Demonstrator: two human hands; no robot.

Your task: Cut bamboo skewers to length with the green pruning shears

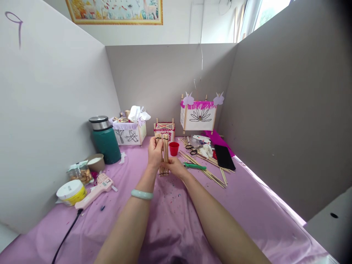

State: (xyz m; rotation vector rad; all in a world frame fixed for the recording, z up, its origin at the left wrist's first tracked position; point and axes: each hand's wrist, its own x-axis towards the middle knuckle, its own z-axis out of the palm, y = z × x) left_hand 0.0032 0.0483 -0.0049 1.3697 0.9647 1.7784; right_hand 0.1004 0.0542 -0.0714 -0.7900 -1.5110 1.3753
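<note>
Gripping a stick bundle point(165, 148) upright between curled left hand point(154, 152) and right hand point(175, 166), perhaps risking skewed sticks through uneven squeezing.

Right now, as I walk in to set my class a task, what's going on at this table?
A person is holding a bunch of wooden sticks, the left hand near the top, the right hand lower down. Beyond them stands a small box with red trim, with a red cup nearby. A glue gun lies to the left; loose sticks lie to the right.
</note>
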